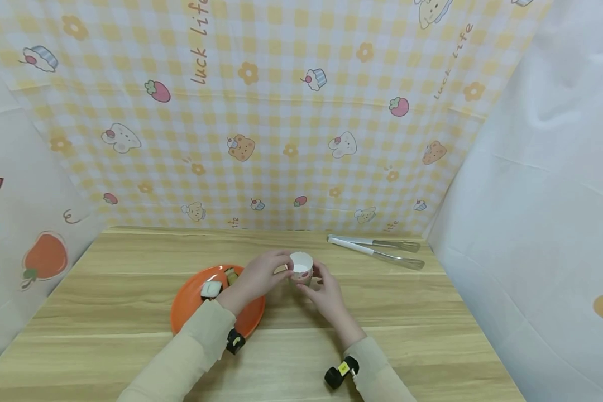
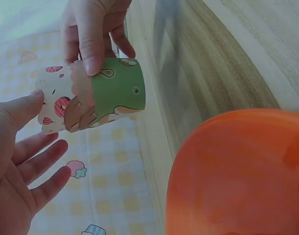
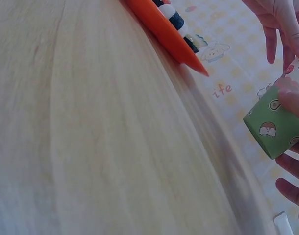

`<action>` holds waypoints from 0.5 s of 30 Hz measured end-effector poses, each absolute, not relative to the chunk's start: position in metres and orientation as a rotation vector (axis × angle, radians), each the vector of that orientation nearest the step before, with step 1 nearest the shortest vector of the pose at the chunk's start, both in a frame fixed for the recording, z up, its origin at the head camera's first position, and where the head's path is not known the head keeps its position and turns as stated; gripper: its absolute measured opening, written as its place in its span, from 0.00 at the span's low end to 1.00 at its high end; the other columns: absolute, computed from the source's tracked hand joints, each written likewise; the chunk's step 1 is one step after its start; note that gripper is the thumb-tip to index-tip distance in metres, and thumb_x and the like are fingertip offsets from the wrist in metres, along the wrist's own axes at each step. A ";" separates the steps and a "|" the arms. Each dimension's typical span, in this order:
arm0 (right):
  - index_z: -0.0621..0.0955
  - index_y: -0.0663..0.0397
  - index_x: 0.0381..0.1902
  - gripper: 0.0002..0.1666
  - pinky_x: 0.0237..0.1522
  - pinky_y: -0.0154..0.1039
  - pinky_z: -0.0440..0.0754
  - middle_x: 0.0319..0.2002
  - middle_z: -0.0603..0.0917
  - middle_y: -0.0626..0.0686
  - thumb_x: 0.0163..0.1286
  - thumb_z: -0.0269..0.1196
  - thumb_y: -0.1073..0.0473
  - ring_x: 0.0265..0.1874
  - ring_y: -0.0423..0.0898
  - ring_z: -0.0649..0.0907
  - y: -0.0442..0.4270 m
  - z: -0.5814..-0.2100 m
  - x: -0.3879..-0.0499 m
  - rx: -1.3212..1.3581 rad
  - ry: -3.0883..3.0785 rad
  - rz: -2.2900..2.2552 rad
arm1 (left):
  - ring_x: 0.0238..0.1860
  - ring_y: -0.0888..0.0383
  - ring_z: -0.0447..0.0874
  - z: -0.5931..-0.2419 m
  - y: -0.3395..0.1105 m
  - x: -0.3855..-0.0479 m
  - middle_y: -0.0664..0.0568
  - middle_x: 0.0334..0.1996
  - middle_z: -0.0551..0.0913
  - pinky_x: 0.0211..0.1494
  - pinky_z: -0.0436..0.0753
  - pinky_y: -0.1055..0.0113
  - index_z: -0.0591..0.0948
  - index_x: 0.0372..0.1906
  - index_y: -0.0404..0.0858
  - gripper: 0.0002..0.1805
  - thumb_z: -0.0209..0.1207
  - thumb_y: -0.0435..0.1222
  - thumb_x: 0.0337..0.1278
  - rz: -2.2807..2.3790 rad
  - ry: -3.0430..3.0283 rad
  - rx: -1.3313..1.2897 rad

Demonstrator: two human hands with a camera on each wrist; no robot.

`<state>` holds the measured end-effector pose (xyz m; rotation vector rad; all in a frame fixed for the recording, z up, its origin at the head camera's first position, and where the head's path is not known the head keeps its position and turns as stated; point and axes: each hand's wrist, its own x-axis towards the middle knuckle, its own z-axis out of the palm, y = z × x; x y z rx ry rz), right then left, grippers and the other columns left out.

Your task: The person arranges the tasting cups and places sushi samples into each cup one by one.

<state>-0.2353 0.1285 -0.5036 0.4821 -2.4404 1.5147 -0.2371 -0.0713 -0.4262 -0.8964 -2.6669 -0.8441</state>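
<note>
A stack of patterned paper baking cups [image 2: 103,95] is held above the table between both hands, a green one outermost and a white one with red prints innermost. My left hand [image 1: 268,272] pinches the white cup's scalloped rim; in the left wrist view its thumb [image 2: 24,110] lies at the rim and the other fingers are spread. My right hand [image 1: 328,293] grips the green cup [image 3: 277,122] from the right side, thumb on its near wall. In the head view the inside of the top cup [image 1: 301,261] shows white.
An orange plate [image 1: 186,301] stands on the left, partly behind the left forearm, with sushi-like pieces [image 1: 211,289] on it. Metal tongs with white handles [image 1: 352,245] lie at the back right. A checked cloth [image 1: 281,123] hangs behind the wooden table [image 1: 407,346].
</note>
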 end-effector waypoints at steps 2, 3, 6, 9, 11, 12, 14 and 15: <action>0.71 0.57 0.62 0.38 0.49 0.52 0.76 0.54 0.79 0.52 0.56 0.73 0.57 0.48 0.50 0.78 0.129 -0.505 -0.236 0.478 -2.446 1.512 | 0.54 0.48 0.78 -0.425 -0.072 -0.237 0.47 0.54 0.79 0.51 0.81 0.54 0.79 0.31 0.48 0.05 0.65 0.38 0.57 -0.843 -2.654 -0.902; 0.71 0.56 0.62 0.38 0.49 0.51 0.76 0.54 0.79 0.52 0.56 0.73 0.56 0.49 0.50 0.78 0.130 -0.506 -0.236 0.476 -2.452 1.510 | 0.53 0.48 0.78 -0.424 -0.072 -0.237 0.47 0.54 0.80 0.50 0.81 0.54 0.79 0.31 0.48 0.05 0.65 0.38 0.57 -0.843 -2.646 -0.908; 0.71 0.56 0.63 0.37 0.49 0.52 0.76 0.55 0.78 0.52 0.57 0.72 0.55 0.49 0.50 0.78 0.131 -0.506 -0.236 0.478 -2.462 1.504 | 0.53 0.48 0.79 -0.424 -0.073 -0.237 0.47 0.53 0.80 0.49 0.82 0.55 0.79 0.31 0.47 0.05 0.66 0.37 0.57 -0.838 -2.621 -0.927; 0.71 0.56 0.63 0.37 0.49 0.52 0.76 0.55 0.78 0.52 0.58 0.72 0.54 0.49 0.50 0.78 0.132 -0.507 -0.235 0.475 -2.467 1.502 | 0.53 0.48 0.79 -0.423 -0.073 -0.238 0.47 0.53 0.80 0.50 0.81 0.55 0.79 0.31 0.47 0.05 0.66 0.37 0.57 -0.845 -2.606 -0.940; 0.71 0.56 0.62 0.36 0.49 0.52 0.76 0.54 0.78 0.53 0.58 0.72 0.55 0.49 0.50 0.78 0.132 -0.507 -0.235 0.465 -2.466 1.503 | 0.53 0.48 0.79 -0.423 -0.073 -0.238 0.47 0.53 0.80 0.51 0.81 0.54 0.80 0.31 0.47 0.05 0.65 0.37 0.57 -0.851 -2.600 -0.944; 0.71 0.56 0.62 0.36 0.49 0.52 0.77 0.54 0.78 0.53 0.57 0.72 0.55 0.49 0.50 0.78 0.132 -0.508 -0.234 0.458 -2.464 1.503 | 0.53 0.48 0.79 -0.422 -0.073 -0.239 0.47 0.53 0.80 0.52 0.81 0.54 0.80 0.31 0.47 0.05 0.65 0.37 0.57 -0.855 -2.599 -0.944; 0.72 0.56 0.62 0.36 0.48 0.52 0.77 0.54 0.79 0.53 0.57 0.72 0.56 0.49 0.51 0.78 0.133 -0.509 -0.234 0.451 -2.460 1.499 | 0.54 0.47 0.78 -0.422 -0.073 -0.239 0.47 0.53 0.80 0.52 0.81 0.54 0.80 0.32 0.47 0.04 0.65 0.37 0.57 -0.864 -2.596 -0.940; 0.72 0.55 0.61 0.36 0.48 0.52 0.77 0.54 0.79 0.53 0.57 0.72 0.56 0.49 0.51 0.78 0.133 -0.509 -0.234 0.448 -2.459 1.501 | 0.54 0.47 0.78 -0.421 -0.073 -0.240 0.47 0.53 0.80 0.52 0.81 0.54 0.80 0.32 0.47 0.04 0.65 0.37 0.58 -0.864 -2.596 -0.937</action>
